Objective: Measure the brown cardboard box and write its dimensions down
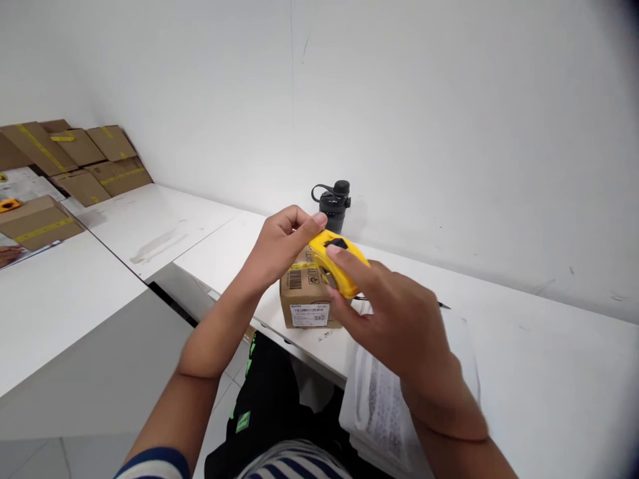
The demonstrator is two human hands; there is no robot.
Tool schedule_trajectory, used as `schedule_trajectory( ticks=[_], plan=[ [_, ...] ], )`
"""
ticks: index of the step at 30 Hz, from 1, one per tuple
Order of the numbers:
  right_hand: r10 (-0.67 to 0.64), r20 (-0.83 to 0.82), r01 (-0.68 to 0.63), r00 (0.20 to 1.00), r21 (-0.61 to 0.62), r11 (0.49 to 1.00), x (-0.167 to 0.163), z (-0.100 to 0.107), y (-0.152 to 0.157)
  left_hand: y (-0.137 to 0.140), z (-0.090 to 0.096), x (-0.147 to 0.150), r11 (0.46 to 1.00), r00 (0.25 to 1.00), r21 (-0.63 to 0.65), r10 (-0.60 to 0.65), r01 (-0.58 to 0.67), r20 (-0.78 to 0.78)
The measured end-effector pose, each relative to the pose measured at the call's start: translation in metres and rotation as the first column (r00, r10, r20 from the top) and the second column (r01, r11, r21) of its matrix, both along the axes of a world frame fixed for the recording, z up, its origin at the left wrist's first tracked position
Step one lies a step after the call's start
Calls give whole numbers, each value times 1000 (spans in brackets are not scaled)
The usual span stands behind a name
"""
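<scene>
A yellow tape measure with a black button is held up over the table in my right hand. The right thumb lies by the button and the other fingers grip the case. At the case's front upper corner, my left hand pinches with thumb and curled fingers. Whether the blade's tip lies between them is hidden. Below both hands stands a small brown cardboard box, printed with a barcode and bearing a white label. The tape measure and right hand cover its right part.
Behind the box stands a dark bottle with a carrying loop. Papers in plastic lie at the table's front edge, a pen beyond them. Taped cartons are piled far left, where another person's hand shows beside another tape measure.
</scene>
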State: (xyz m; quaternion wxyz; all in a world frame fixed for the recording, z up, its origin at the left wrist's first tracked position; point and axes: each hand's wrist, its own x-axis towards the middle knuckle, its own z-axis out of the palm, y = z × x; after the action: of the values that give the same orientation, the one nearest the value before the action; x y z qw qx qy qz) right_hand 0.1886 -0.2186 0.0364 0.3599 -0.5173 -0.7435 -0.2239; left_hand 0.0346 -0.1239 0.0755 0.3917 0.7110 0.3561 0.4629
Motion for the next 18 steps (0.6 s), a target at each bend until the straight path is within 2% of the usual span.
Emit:
schedule_trajectory(
  ticks=[3, 6, 9, 11, 12, 13, 15, 18],
  plan=[
    [-4, -107, 5, 994, 7, 1000, 14, 3, 1, -5, -2, 5, 998, 997, -14, -61, 60, -38],
    [41, -342, -12, 939, 87, 996, 23, 3, 10, -2, -23, 5, 989, 959, 69, -107, 129, -261],
    [180, -550, -105, 816, 166, 981, 32, 2, 26, 5, -53, -5, 967, 797, 157, -68, 200, -600],
    [218, -653, -158, 726, 151, 976, 36, 1, 38, 7, -68, -19, 970, 686, 159, -10, 183, -727],
    [217, -701, -186, 679, 122, 975, 37, 1, 44, 8, -73, -28, 972, 658, 163, 11, 170, -753],
    [211, -747, -216, 631, 92, 972, 37, 1, 49, 7, -77, -38, 972, 651, 173, 27, 161, -759],
    [194, -823, -294, 534, 34, 955, 35, -1, 58, 4, -82, -59, 969, 684, 199, 44, 149, -728],
    [169, -898, -435, 407, -27, 900, 28, -6, 72, -3, -96, -87, 974, 799, 224, 105, 39, -592]
  ],
)
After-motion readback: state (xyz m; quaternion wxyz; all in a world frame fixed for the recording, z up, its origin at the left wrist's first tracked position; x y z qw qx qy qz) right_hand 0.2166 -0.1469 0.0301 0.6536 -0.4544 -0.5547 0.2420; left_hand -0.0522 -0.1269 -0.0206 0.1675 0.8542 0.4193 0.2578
